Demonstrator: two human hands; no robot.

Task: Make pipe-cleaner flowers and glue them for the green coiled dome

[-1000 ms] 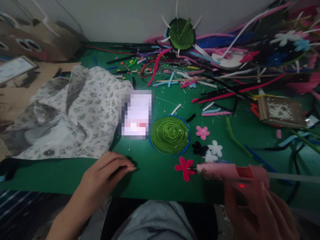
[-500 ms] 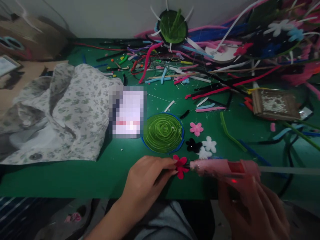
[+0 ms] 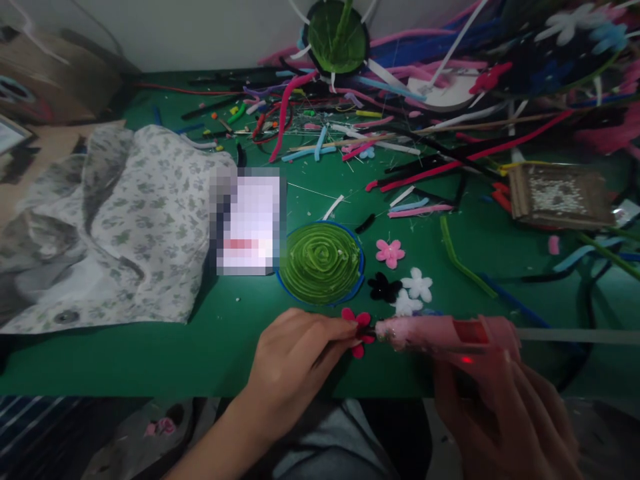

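Two hands work at the near edge of a green table. The left hand rests on the table with its fingertips pinched on a red flower, which lies flat just in front of a green spiral disc; that grip is closed on the flower. The right hand has its grip wrapped around the handle of a pink glue gun, held level, its nozzle pointing left and meeting the red flower at the left fingertips. A small red light glows on the gun's underside.

Just behind the gun lie a black flower and two white flowers, close together, with a pink flower a little farther back, near the disc's right edge. Left of the disc sits a bright, blurred rectangle, and beyond it a patterned cloth spreads over the table's left side. Loose pipe cleaners in many colours are strewn across the back and right of the table, with a second green disc propped against the wall. A brown box stands at the right, well apart from the hands.
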